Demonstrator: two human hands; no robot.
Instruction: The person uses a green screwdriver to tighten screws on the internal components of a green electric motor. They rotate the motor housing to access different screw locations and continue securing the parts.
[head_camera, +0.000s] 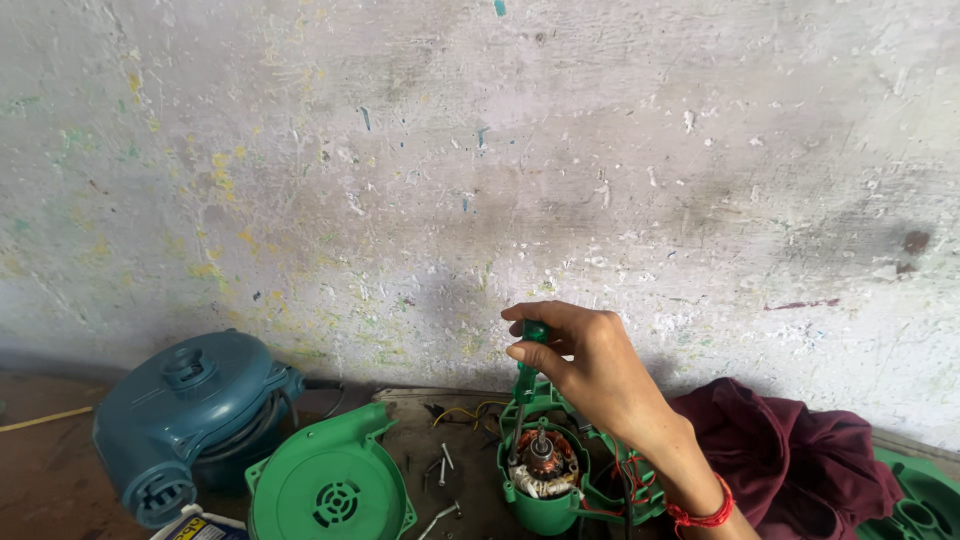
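Motor housing open, screwdriver standing in it, my right hand on the handle.

Near: loose screws (444, 462) lie on the surface (420, 430) beside the detached green round cover (332, 492), so I judge the casing is already off; the green motor housing (545, 470) sits open with its copper windings and shaft exposed, yellow and red wires trailing out. My right hand (585, 365) is closed around the green screwdriver (527, 375), tip down by the motor; I can't tell which fastener it's on. The motor itself is not out yet. Further back: maroon cloth (790, 455), blue blower (190, 420), paint-flecked wall (480, 150). My left hand is out of frame; the housing's bottom is cut off.
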